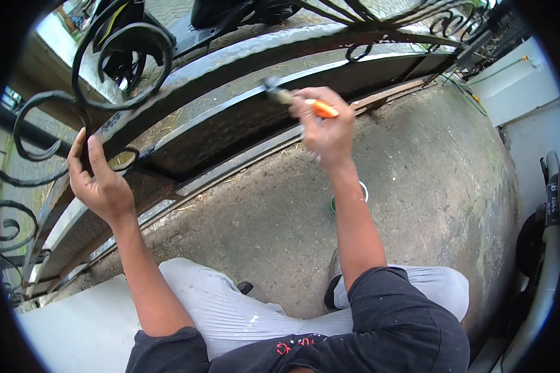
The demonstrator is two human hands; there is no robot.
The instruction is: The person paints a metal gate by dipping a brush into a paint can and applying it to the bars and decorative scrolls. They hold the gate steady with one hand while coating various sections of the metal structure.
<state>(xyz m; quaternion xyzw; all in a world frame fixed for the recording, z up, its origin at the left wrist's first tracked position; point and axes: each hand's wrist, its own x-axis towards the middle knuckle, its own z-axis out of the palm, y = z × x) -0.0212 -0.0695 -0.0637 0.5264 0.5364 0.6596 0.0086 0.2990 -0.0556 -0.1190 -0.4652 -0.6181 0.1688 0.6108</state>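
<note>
- A paintbrush [284, 96] is being held above the concrete floor [417, 161], its head being set at the pale upper edge of the lower rail [218, 112] of the metal gate [233, 59].
- On the brush, dark bristles, a pale tan middle and a bright orange handle end are being shown.
- The brush handle is being gripped by the right hand [330, 127], with its fingers being curled closely around it.
- The gate's curved top rail is being marked by a patchy, greyish-white upper face over a dark side; below the lower rail, a dark panel [242, 124] is being framed.
- Black curls of scrollwork [37, 133] are being displayed at the gate's left end.
- The left hand [104, 186] is being held up at this scrollwork, thumb and forefinger being kept narrowly apart beside a dark bar; whether the bar is being pinched cannot be told.
- The bristles are being blurred, so whether the rail is being touched by them cannot be told.
- A can [333, 204] on the floor is being mostly hidden by the right forearm; its contents are being concealed.
- The gate's far left end is being cut off by the dark round border of the view.
</note>
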